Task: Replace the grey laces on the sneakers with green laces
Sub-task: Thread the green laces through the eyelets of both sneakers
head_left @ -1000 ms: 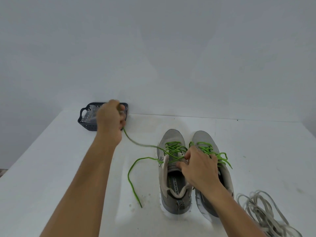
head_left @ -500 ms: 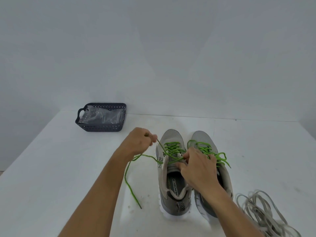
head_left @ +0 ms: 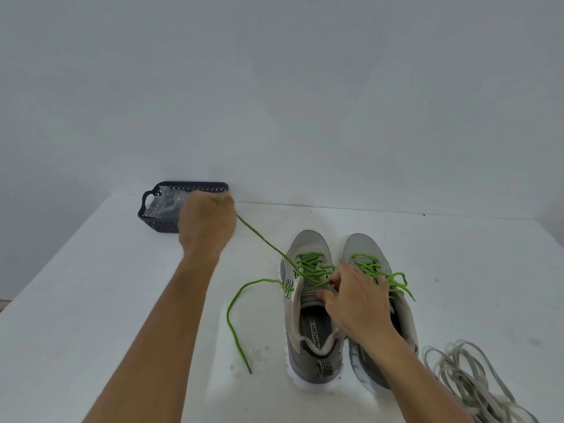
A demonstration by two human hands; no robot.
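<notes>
I'm seeing the basket (head_left: 158,222) sitting far left on the table (head_left: 91,300). My left hand (head_left: 207,224) is pinching the green lace (head_left: 262,239), holding it taut from the left sneaker (head_left: 308,315). My right hand (head_left: 360,303) is gripping that sneaker's tongue. Grey laces (head_left: 470,380) are lying far right.

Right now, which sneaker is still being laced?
The left sneaker: its green lace runs taut to the left hand. The right sneaker has loops lying slack.
</notes>
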